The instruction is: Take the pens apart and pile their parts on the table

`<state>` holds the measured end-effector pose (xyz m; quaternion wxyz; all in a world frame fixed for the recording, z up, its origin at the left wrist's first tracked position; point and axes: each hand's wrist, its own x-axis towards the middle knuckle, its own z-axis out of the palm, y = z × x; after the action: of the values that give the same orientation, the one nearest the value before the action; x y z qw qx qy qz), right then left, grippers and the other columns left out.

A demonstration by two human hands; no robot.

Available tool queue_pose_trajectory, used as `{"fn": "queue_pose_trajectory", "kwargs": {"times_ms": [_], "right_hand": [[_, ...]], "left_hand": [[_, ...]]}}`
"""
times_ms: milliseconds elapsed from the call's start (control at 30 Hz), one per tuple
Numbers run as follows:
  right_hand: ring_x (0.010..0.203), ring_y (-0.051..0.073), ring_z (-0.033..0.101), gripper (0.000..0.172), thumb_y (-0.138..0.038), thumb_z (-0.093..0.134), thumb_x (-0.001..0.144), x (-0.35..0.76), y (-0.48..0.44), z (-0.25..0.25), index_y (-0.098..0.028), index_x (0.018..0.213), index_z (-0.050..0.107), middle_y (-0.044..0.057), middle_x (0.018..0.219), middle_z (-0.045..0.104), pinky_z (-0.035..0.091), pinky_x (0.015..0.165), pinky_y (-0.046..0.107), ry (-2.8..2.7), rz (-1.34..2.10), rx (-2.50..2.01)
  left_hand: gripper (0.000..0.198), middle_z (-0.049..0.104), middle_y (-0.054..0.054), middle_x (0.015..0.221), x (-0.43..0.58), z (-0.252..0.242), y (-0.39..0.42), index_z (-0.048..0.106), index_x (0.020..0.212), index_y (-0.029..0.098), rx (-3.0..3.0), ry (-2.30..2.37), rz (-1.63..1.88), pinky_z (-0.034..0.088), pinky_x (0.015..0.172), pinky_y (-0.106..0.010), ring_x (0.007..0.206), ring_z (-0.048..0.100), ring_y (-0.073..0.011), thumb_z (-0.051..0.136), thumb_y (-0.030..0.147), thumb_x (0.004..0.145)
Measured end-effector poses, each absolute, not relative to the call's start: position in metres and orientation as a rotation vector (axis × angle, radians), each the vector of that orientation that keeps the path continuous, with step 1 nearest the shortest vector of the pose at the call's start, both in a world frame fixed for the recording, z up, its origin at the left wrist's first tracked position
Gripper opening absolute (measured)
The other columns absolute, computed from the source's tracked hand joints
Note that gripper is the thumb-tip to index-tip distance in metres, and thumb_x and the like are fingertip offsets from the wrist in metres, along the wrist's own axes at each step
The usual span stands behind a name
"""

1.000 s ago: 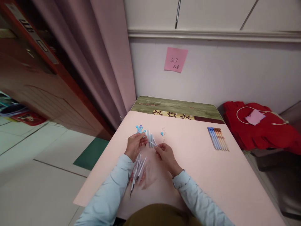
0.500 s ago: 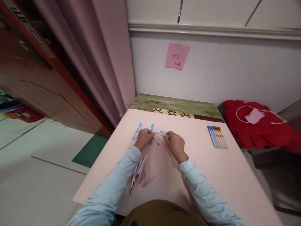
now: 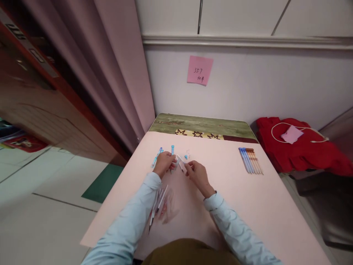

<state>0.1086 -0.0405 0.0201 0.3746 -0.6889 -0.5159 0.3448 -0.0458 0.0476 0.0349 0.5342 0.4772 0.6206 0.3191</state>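
Right hand (image 3: 198, 176) has its grip pinched on a thin pale rod (image 3: 180, 158), just above the desk (image 3: 234, 213) and angled toward the other hand; left hand (image 3: 164, 163) has its fingers curled in — can't tell what that grip is closed on, if anything; light-blue pen part (image 3: 173, 150) sits just beyond it; loose white refills (image 3: 160, 202) are piled nearer the body; blue and brown pens (image 3: 250, 161) lie in a neat row — well off to the right.

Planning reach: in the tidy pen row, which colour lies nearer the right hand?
The blue pens, on the row's left; the brown-topped pens lie beyond them from the right hand.
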Motion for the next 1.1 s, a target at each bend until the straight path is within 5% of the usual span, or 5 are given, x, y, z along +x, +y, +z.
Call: {"fn": "queue_pose_trajectory", "kwargs": {"times_ms": [200,400,800,1100], "right_hand": [[0.047,0.014,0.058,0.023,-0.040,0.054,0.093,0.080,-0.042,0.014,-0.020,0.082,0.060,0.000,0.059,0.068,0.040,0.057,0.026,-1.267,1.051,-1.613],[0.047,0.014,0.058,0.022,-0.037,0.056,0.090,0.080,-0.055,0.019,-0.021,0.075,0.060,0.000,0.059,0.068,0.040,0.056,0.026,-1.354,1.123,-1.638],[0.052,0.017,0.051,0.038,-0.055,0.057,0.084,0.159,-0.085,-0.005,-0.021,0.070,0.069,0.001,0.055,0.061,0.031,0.050,0.027,-1.070,0.830,-1.834],[0.064,0.017,0.060,0.027,-0.045,0.058,0.087,0.139,-0.072,0.010,-0.023,0.078,0.070,0.001,0.072,0.071,0.033,0.057,0.026,-1.342,0.747,-1.980]], "left_hand": [[0.029,0.069,-0.007,0.066,-0.050,0.036,0.041,0.057,0.070,0.016,0.987,1.351,0.823,0.038,0.042,-0.021,0.047,0.060,-0.0131,0.078,0.035,0.067],[0.028,0.059,-0.001,0.052,-0.049,0.030,0.048,0.057,0.063,0.015,0.998,1.337,0.891,0.033,0.041,-0.020,0.041,0.048,-0.0083,0.079,0.033,0.065],[0.019,0.056,0.001,0.045,0.027,0.017,0.073,0.052,0.059,0.019,1.236,1.447,0.727,0.040,0.045,-0.022,0.040,0.053,-0.0123,0.068,0.018,0.069],[0.015,0.055,0.001,0.043,-0.035,0.033,0.087,0.054,0.060,0.020,1.452,1.719,0.632,0.038,0.048,-0.024,0.040,0.053,-0.0142,0.068,0.015,0.064]]}}
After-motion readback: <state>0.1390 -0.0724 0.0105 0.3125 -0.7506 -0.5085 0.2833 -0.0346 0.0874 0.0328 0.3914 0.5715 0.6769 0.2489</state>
